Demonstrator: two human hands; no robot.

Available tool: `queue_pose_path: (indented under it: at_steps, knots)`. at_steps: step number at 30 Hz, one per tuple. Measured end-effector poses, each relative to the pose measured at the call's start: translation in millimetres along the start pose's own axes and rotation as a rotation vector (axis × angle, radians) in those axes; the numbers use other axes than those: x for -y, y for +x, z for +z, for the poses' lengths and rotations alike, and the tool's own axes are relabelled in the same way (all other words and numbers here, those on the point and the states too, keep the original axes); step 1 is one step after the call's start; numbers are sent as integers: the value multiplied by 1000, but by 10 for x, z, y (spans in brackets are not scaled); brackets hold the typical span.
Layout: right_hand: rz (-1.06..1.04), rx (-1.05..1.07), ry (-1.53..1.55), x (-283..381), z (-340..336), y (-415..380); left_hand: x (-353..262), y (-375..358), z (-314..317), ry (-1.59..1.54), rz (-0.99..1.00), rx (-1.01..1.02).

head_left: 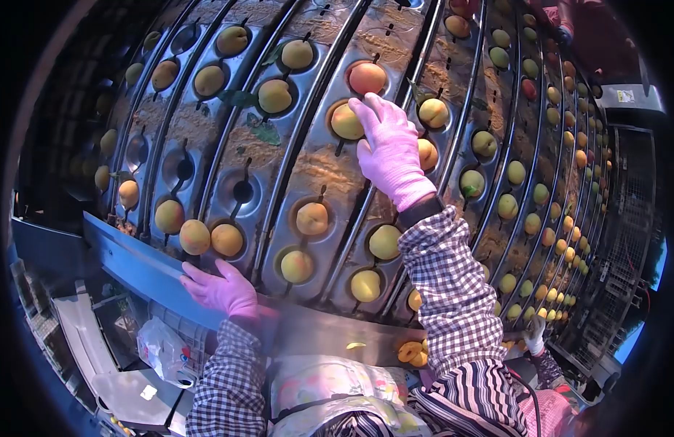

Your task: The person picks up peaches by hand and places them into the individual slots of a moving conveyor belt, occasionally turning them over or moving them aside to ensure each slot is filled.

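Right hand (390,153) laid flat, fingers apart, tips touching apricot (346,121) seated in cup of conveyor (326,171). Left hand (222,290) spread open on steel rail (133,266), holding nothing. Fruit judged light, soft, easily bruised; best cradled around sides, never pinched.

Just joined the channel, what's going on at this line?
A person in pink gloves works at a cupped metal conveyor carrying apricot-like fruit. The right hand reaches up, fingertips on a fruit in its cup. The left hand rests open on the metal edge. Some cups are empty.
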State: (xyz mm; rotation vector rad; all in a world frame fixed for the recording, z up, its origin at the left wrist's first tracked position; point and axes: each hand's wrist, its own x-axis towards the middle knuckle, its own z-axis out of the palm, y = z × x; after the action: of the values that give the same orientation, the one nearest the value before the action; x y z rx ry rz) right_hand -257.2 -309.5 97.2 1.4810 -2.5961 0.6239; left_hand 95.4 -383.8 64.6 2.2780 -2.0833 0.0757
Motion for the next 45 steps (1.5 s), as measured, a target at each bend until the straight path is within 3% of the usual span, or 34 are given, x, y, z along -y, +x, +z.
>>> queue_pose_path:
  at_steps: [2, 5, 6, 9, 13, 15, 20, 23, 26, 29, 31, 33, 40, 45]
  knots:
    - [-33, 113, -24, -16, 105, 124, -13, -6, -23, -1, -1, 10]
    - [233, 363, -29, 116, -209, 321, -38, 4, -63, -7, -9, 25]
    - [177, 287, -71, 83, -215, 290, -40, -4, -69, -12, -10, 32]
    - [203, 347, -35, 11, -325, 238, 2, -1, -3, -13, 10, 4]
    - [64, 137, -35, -14, -101, 162, -27, -3, -34, -29, 1, 11]
    - [4, 147, -25, 5, -8, 169, -7, -2, -40, -34, 4, 11]
    - [11, 64, -33, 31, 190, 77, -1, 4, -32, -28, 8, 8]
    - [73, 132, 30, 91, 20, 205, 35, 54, 11, -30, 22, -15]
    - [140, -22, 98, 4, -49, 423, 42, 162, -17, -21, 2, 16]
    - [174, -71, -59, -92, -13, 610, 31, 307, -15, 6, 8, 34]
    - [210, 113, -178, -257, 44, 770, 93, 421, -38, 16, 12, 43]
    - [428, 337, -77, -210, -180, 923, 188, 566, 38, 53, 36, 33]
    - [579, 190, 110, -359, -264, 955, 231, 1009, 72, -66, 13, -17]
    - [442, 96, 103, -331, -12, 873, 277, 1264, 84, -40, 18, -26]
